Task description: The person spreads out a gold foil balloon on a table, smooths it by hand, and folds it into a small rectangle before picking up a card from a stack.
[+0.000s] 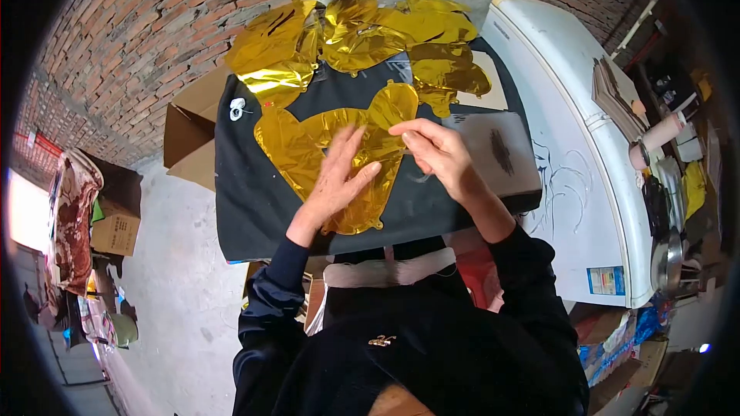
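A flat gold foil balloon [297, 146] with small tabs on its edge lies on the black cloth-covered table [247, 208] in front of me. My left hand [339, 177] is over its middle, fingers stretched and thumb apart, slightly blurred. At the balloon's right side my right hand [441, 156] is closed, thumb and forefinger pinched together near the foil. Whatever is in that pinch is too small to make out. More flat gold foil balloons [274, 50] are spread along the far edge of the table.
A grey pad with a dark smudge [497, 154] rests at the table's right. A small white roll [237, 109] sits at the left. Across my lap lies a bundle of pale thread [389, 270]. A white fridge [574, 146] stands at right, an open cardboard box [189, 139] at left.
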Available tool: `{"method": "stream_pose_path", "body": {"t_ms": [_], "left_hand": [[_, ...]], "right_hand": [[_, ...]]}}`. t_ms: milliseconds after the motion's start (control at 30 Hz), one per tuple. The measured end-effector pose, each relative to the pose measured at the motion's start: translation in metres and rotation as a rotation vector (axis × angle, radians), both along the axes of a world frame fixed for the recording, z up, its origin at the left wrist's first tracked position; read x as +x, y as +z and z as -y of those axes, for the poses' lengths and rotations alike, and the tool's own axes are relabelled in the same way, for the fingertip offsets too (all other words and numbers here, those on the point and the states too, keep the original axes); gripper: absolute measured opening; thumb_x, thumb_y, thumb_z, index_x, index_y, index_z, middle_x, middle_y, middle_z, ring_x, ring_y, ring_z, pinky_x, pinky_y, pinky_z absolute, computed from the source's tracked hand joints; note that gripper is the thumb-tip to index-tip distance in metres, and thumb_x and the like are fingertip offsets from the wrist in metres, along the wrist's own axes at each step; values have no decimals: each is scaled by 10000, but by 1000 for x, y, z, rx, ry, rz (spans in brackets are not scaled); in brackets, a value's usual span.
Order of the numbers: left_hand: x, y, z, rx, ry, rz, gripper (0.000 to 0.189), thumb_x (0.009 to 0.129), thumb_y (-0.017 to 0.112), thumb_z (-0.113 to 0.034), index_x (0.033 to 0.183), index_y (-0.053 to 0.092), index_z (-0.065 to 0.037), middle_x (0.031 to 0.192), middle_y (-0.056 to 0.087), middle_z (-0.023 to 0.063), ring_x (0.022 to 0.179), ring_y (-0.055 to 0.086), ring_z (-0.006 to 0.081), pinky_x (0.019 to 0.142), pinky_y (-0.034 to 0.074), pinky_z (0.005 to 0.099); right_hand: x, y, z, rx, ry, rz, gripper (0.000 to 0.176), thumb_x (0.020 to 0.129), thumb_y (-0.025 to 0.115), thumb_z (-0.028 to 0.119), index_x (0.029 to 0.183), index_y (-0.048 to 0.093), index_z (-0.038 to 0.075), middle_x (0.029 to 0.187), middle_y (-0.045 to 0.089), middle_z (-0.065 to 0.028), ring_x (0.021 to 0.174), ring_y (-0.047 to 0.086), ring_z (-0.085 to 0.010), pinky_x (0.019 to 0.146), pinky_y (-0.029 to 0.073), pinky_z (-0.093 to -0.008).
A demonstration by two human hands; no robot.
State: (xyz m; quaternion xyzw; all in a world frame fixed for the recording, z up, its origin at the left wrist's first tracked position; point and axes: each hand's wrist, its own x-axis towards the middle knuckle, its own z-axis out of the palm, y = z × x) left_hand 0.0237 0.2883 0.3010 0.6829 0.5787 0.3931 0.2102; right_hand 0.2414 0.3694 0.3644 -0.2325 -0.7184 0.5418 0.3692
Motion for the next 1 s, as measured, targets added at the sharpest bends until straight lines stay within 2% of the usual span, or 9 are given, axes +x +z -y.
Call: {"method": "stream_pose_path", "body": {"t_ms": [133, 267, 333, 400, 500, 533, 567, 833, 1000], "left_hand": [[54, 41, 12, -375, -546, 920, 791, 1048, 551, -488, 1620, 240, -41, 1599, 391, 195, 1492, 378, 298, 1200, 337, 418], [76, 77, 34, -208, -582, 515, 783, 1055, 513, -535, 1596, 294, -15, 1547, 465, 159, 1420, 468, 279, 1154, 381, 375], [74, 99, 42, -222, -742, 668, 771, 1057, 482, -564, 1571, 355, -4, 1550, 470, 156, 1412, 472, 275, 1152, 378, 377], [83, 143, 60, -246, -962, 722, 955, 1015, 337, -741, 1539, 385, 55, 1557, 453, 200, 1408, 470, 294, 1151, 373, 391], [118, 163, 73, -255, -1330, 815, 1022, 985, 300, -787, 1519, 374, 81, 1566, 424, 241, 1406, 465, 330, 1154, 365, 408], [132, 169, 77, -267, -1422, 833, 1006, 988, 305, -779, 1503, 387, 81, 1555, 433, 243, 1399, 471, 331, 1152, 367, 408], [144, 173, 79, -273, -1479, 846, 991, 991, 310, -770, 1488, 399, 82, 1544, 442, 245, 1391, 477, 331, 1149, 368, 409], [174, 191, 76, -290, -1566, 902, 874, 1015, 349, -702, 1364, 499, 85, 1455, 511, 261, 1329, 525, 336, 1130, 381, 416], [162, 196, 64, -292, -1361, 898, 811, 1030, 373, -659, 1287, 561, 87, 1400, 555, 271, 1290, 556, 339, 1118, 389, 421]], "right_hand": [[34, 30, 29, -286, 62, -48, 457, 1106, 422, 371, 1174, 692, 9, 683, 463, 50, 570, 393, -40, 543, 334, -203], [127, 29, 19, -474, -105, 152, 660, 1096, 350, 506, 985, 757, -1, 779, 696, -31, 618, 571, -82, 584, 426, -248], [177, 27, 16, -277, -211, 425, 552, 1075, 462, 445, 943, 780, 13, 968, 760, -119, 861, 718, -210, 819, 536, -343], [218, 14, 24, 715, -324, 856, 323, 1034, 577, 298, 1077, 771, 44, 1092, 741, -164, 1152, 681, -314, 1040, 479, -399], [261, 0, 20, 1095, -805, 1164, 302, 1023, 576, 152, 1290, 690, 70, 1037, 737, -167, 1081, 692, -295, 994, 499, -409], [247, 25, 34, 253, -936, 802, 307, 1043, 567, 177, 1301, 687, 61, 839, 723, -133, 863, 713, -194, 859, 545, -363], [241, 41, 39, 180, -1009, 754, 319, 1037, 583, 214, 1307, 692, 85, 793, 719, -136, 765, 710, -218, 777, 543, -353], [319, 45, -61, 829, -1189, 800, 305, 926, 696, 294, 1156, 751, 100, 962, 746, -139, 951, 661, -319, 873, 510, -428], [371, 54, -145, 775, -1416, 950, 347, 899, 699, 316, 1148, 739, 77, 1022, 724, -157, 1048, 640, -374, 926, 503, -475]]}}
